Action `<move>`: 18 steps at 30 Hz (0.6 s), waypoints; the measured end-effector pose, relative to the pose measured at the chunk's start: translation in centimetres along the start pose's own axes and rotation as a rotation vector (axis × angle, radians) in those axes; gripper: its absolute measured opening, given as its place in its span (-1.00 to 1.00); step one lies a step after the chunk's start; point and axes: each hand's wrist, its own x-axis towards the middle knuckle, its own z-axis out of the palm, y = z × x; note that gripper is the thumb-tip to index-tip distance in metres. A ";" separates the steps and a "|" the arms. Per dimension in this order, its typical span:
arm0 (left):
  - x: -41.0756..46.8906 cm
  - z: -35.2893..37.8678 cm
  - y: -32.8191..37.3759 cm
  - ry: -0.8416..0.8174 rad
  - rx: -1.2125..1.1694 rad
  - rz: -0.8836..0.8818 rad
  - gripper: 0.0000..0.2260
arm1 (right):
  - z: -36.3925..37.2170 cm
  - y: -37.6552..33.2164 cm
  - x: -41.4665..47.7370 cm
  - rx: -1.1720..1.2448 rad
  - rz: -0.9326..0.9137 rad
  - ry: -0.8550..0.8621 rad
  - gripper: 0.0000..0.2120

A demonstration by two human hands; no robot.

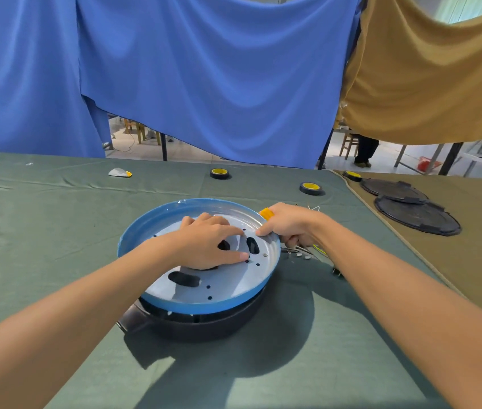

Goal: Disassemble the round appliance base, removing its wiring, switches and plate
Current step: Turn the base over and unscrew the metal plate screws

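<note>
A round metal plate [234,284] with a blue rim and several dark slots sits tilted on top of the black round appliance base [204,324] at the middle of the green-covered table. My left hand [207,242] lies flat inside the plate with fingers spread, covering one slot. My right hand [290,225] grips the plate's right rim, thumb on the inside edge and fingers curled outside. A yellow ribbed object [267,214] sticks up from that hand. Loose wires and small metal parts [301,252] lie just right of the plate.
Rolls of black tape with yellow cores [219,173] [310,188] [352,175] stand at the back. Two black round covers [417,215] lie on the brown cloth at the right. A small white and yellow item [120,172] lies at the back left. Blue and tan curtains hang behind.
</note>
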 end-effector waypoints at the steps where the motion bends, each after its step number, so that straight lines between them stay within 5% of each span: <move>1: -0.1 -0.1 -0.1 0.009 0.012 -0.018 -0.41 | 0.1 -0.3 0.0 -0.062 -0.030 0.018 -0.84; 3: -0.2 -0.3 -0.2 0.017 0.022 -0.040 -0.39 | 0.4 -0.9 0.0 -0.136 -0.084 0.023 -0.72; 18: 0.3 -0.5 0.3 -0.086 -0.047 0.023 -0.39 | 1.4 -1.3 0.0 -0.044 -0.136 0.053 -0.85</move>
